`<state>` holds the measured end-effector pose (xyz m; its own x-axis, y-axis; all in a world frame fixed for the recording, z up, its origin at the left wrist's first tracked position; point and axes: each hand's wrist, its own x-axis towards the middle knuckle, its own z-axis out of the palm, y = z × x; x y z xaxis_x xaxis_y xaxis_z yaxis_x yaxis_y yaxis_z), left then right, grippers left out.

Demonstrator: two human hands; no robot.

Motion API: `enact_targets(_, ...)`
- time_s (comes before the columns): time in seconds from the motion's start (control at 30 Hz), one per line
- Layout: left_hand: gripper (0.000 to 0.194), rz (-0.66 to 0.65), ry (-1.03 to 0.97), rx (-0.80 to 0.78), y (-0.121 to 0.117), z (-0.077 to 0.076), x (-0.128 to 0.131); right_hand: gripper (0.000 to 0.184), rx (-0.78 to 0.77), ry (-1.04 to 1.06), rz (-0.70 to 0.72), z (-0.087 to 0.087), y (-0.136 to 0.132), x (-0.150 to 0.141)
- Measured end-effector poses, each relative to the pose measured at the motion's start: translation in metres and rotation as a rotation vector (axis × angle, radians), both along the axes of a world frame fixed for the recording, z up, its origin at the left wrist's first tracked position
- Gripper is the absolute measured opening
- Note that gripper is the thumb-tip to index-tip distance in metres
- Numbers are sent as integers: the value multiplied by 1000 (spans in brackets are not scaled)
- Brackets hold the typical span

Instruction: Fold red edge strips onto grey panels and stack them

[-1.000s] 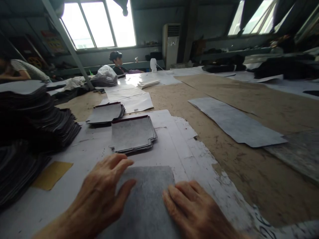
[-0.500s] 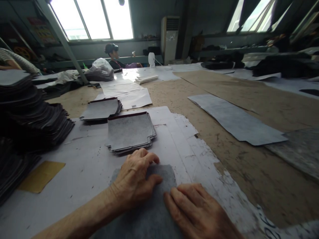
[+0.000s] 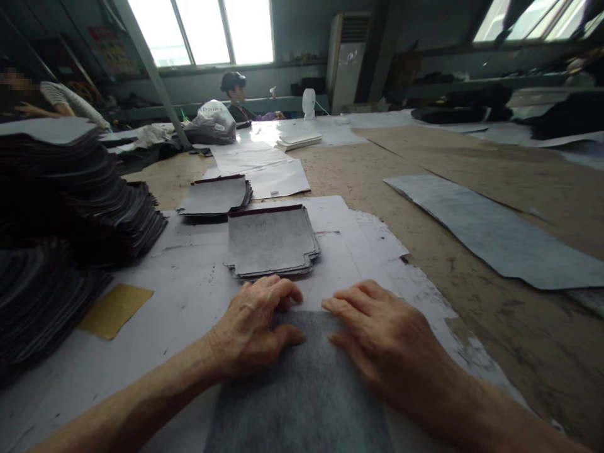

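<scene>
A grey sheet [image 3: 306,402] lies on the near part of the bench [image 3: 344,168], on white paper [image 3: 165,358], with its far edge between the person's two hands. The left hand [image 3: 262,324] is at the sheet's far left corner, thumb over the grey surface and well apart from the curled forefinger, so a clear gap shows between them. The right hand [image 3: 387,333] is at the far right corner, fingers stretched towards the left hand, with a narrower gap between thumb and forefinger; how firmly either hand presses cannot be told. Just beyond the hands is a stack of cut grey pieces [image 3: 268,242] with a dark red far edge, and behind it, to the left, a similar smaller stack [image 3: 214,196]. Tall piles of dark pieces [image 3: 99,182] rise at the left, with a yellow piece [image 3: 116,311] beside them. The one container that shows plainly is a plastic bag [image 3: 212,119] with lettering, far back near a slanting pole [image 3: 153,75]; it bulges with something greyish, too blurred to name. A long grey piece [image 3: 491,229] lies at the right.
</scene>
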<state>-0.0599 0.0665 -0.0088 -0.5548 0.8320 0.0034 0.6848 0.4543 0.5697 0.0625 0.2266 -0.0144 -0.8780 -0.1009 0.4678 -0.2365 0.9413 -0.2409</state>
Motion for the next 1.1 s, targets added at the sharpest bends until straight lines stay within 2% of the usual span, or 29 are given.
enact_targets(0.13,27,1,23,58,-3,-5,1,20,66,-172,-7,-1,6,-13)
enact_targets(0.23,22,-3,6,116,-4,-7,0,22,58,-148,8,-1,8,-13)
enact_targets(0.37,18,-35,8,154,-5,-10,0,19,-34,-67,6,-1,7,-9)
enact_targets(0.53,47,-114,146,218,-7,-16,1,13,2,18,49,-3,7,-6)
enact_targets(0.67,25,-211,275,290,-10,-17,1,12,10,11,77,-6,8,-5)
enact_targets(0.77,24,-288,342,336,-10,-17,-1,15,16,17,77,-8,8,-4)
enact_targets(0.97,31,-446,394,265,-12,-20,-11,20,40,61,127,-13,6,1)
enact_targets(1.1,29,-543,470,198,-13,-17,-13,21,72,88,127,-16,7,4)
